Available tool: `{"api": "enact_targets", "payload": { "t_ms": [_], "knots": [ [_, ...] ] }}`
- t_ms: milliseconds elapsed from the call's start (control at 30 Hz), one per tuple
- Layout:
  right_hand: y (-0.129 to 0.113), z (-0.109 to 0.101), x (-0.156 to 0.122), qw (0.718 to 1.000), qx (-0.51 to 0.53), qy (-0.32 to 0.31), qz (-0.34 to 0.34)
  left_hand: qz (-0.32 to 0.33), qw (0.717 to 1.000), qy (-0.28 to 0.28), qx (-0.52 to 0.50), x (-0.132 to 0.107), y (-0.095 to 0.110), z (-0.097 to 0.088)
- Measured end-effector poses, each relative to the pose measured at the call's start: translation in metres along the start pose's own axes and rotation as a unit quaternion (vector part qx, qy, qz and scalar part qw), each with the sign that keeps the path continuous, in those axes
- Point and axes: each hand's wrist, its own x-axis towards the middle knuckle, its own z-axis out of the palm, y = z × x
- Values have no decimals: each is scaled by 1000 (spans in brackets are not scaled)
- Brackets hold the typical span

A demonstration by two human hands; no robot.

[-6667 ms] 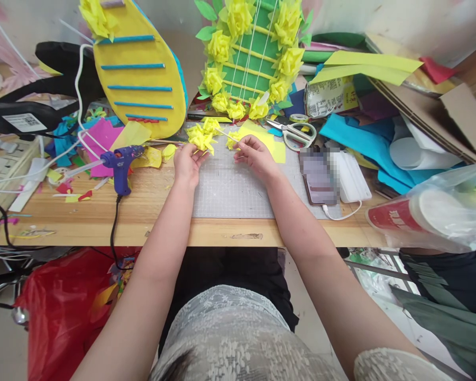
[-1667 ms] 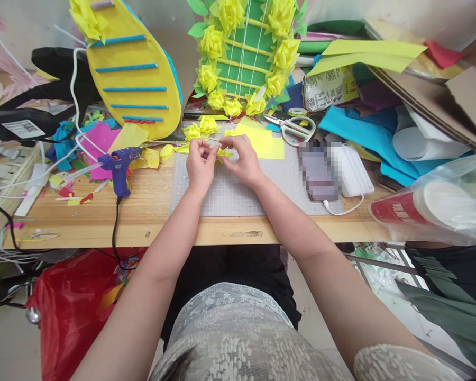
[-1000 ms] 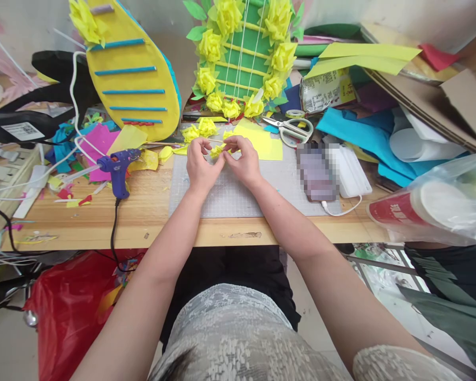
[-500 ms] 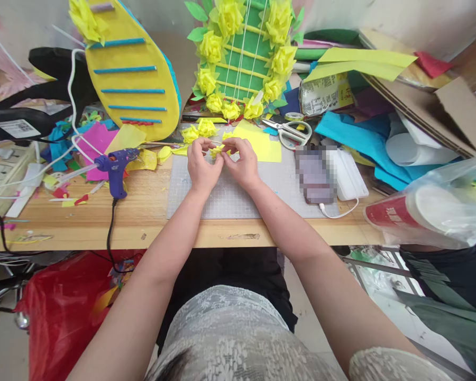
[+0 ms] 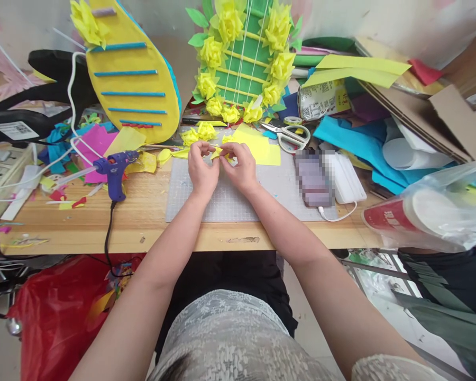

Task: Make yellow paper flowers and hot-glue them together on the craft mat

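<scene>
Both hands meet over the far edge of a grey cutting mat (image 5: 222,198) on the wooden table (image 5: 143,217); the left hand (image 5: 201,170) and the right hand (image 5: 241,168) each pinch the same yellow paper piece (image 5: 219,152) between thumb and fingertips, so both are closed on it and it sits between them, just above the mat; its exact folds are too small to read. Just beyond the fingers lie two finished yellow paper flowers (image 5: 200,132) and a flat yellow sheet (image 5: 264,148); behind those a green board (image 5: 244,63) ringed with more yellow flowers leans upright, with a yellow board striped in blue (image 5: 133,79) leaning to its left. A purple glue gun (image 5: 113,168) stands on the table left of the mat, well apart from the left hand, among loose coloured scraps; scissors (image 5: 289,135) lie right of the yellow sheet; a phone (image 5: 311,177) rests on the mat's right edge, touching a white box (image 5: 344,177) beside it. At the right a clear plastic bag (image 5: 452,211) lies on its side and holds a stack of red and white cups (image 5: 392,219); below the table's left edge a red bag (image 5: 51,312) hangs open with coloured paper bits at its mouth.
</scene>
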Motion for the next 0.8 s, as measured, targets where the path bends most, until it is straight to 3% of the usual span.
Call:
{"api": "enact_targets", "payload": {
  "t_ms": [367,500,567,667,800],
  "knots": [
    [3,0,1,1000,8,6,-4,17,998,-18,58,2,1,-3],
    [4,0,1,999,2,25,-23,3,998,26,65,3,2,-4],
    [4,0,2,999,-3,35,-36,-35,997,53,35,3,3,-4],
    [3,-2,2,998,-13,44,-52,-130,988,51,-65,6,6,-2],
    [2,-3,2,997,-39,29,-60,-258,945,38,-196,10,15,0]
  ]
}}
